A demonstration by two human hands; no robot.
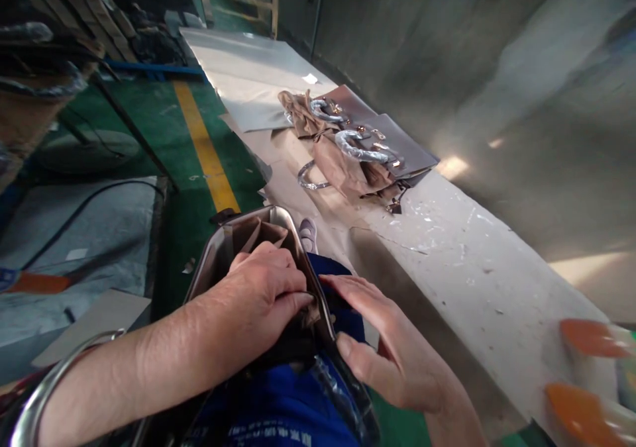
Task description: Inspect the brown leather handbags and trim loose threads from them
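A handbag (324, 301) with a dark, glossy rim stands open-mouthed against my body, its top facing me. My left hand (268, 285), with a silver bangle on that wrist, reaches into the mouth. Its fingers are curled and the thumb presses inward; the fingertips are partly hidden. Brown folded material (261, 232), either lining or paper, shows beyond the knuckles. Along the bag's right outer side lies my right hand (382, 341), fingers stretched out and thumb apart, close to or touching the edge. Clear plastic wrap (330, 381) covers a part near my lap.
On the pale bench (462, 261) at right lie brown handbags (405, 146) with plastic-wrapped handles and crumpled brown paper (342, 165). Two blurred orange-handled tools (581, 410) are at its near end. Another orange-handled tool (42, 283) lies left. A wall borders the bench.
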